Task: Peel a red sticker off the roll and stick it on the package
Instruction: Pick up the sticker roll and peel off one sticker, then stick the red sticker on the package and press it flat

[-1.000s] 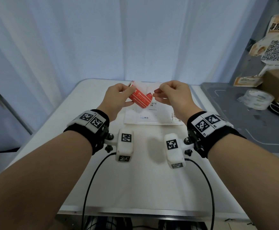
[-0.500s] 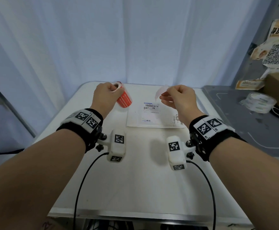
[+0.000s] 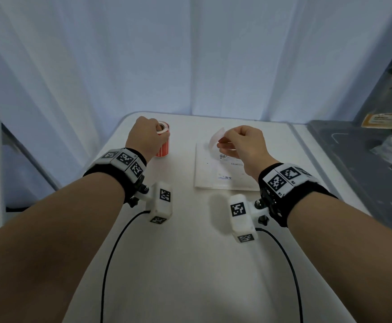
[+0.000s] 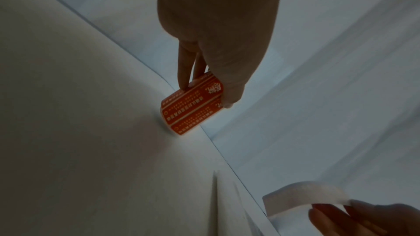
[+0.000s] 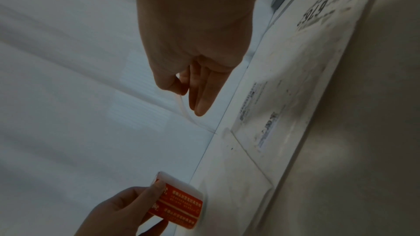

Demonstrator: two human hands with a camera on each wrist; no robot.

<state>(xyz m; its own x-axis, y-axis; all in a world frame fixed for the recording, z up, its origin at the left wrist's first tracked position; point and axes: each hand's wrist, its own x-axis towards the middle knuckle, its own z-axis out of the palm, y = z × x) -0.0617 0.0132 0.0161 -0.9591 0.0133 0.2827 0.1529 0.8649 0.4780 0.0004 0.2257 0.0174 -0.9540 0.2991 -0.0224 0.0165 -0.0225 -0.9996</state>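
Two bare hands work over a white table [image 3: 190,264], where a flat white package [image 3: 210,173] with a printed label lies on the far right part. Left of it, well apart, the left hand [image 3: 145,138] grips the roll of red stickers [image 3: 163,149] from above, the roll's lower end touching the tabletop. Above the package's far edge, the right hand [image 3: 244,145] pinches a peeled sticker [image 3: 216,137], its pale back facing the head camera, lifted off the package.

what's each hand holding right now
Left hand: grips the red sticker roll, which stands on the table.
Right hand: pinches the peeled sticker, pale side showing, above the package.
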